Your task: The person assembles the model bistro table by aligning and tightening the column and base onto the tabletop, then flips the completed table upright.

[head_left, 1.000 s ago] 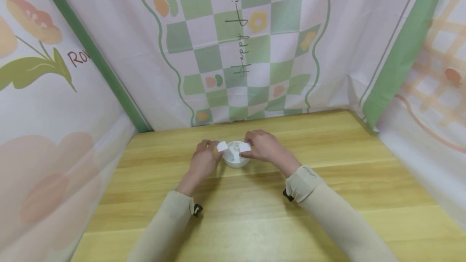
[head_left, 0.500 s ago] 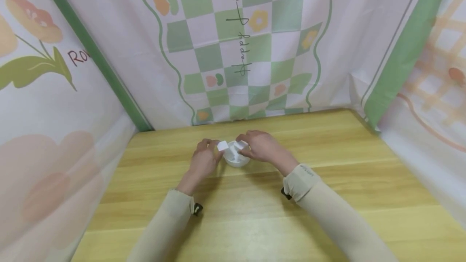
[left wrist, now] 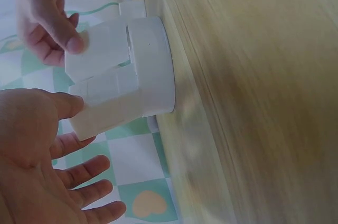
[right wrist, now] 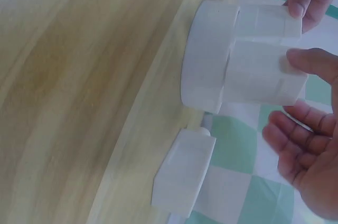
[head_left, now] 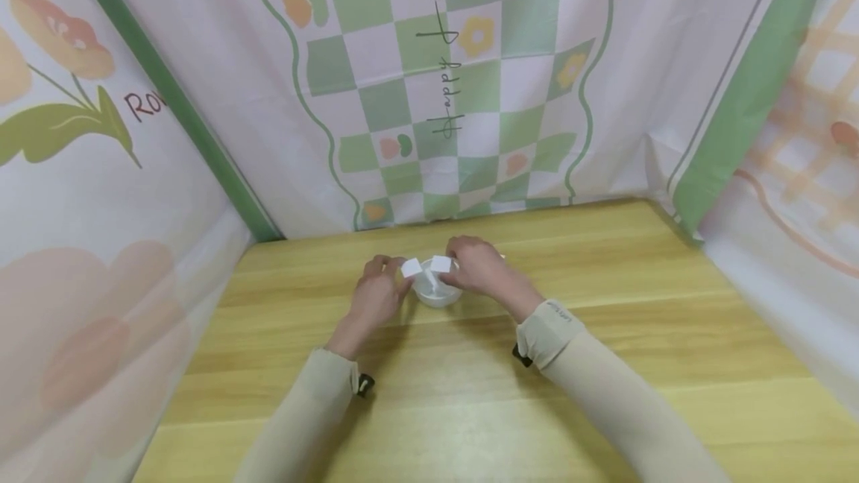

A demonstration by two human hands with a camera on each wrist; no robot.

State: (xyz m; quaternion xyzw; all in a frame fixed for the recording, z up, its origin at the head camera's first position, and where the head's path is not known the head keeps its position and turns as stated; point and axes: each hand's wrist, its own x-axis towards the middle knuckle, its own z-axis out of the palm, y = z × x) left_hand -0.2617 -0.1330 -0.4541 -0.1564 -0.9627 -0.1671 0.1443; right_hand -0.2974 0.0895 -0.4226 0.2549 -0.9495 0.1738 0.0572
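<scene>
Nearer to the left block (head_left: 411, 268) than a second ago, the right block (head_left: 441, 264) has shifted leftward along with the right hand (head_left: 478, 267), and only a narrow gap divides the two white tops. The left hand (head_left: 377, 295) has hardly moved. It pinches the left block between thumb and index finger, its other fingers spread loose below in the left wrist view. The right hand grasps the right block the same way, thumb against one face and fingers at another.

Both blocks stand side by side at the rim of a round white holder (head_left: 438, 300); how deep they sit cannot be seen. The holder rests on the wooden tabletop (head_left: 429, 408), close to its far edge and about midway between its left and right edges. Near that far edge, just beside the holder on the right, lies a loose white piece (right wrist: 182, 174), mostly hidden by the right hand in the head view. Beyond the far edge hangs a green-and-white checked cloth (head_left: 470, 80) lettered "Happy Life".
</scene>
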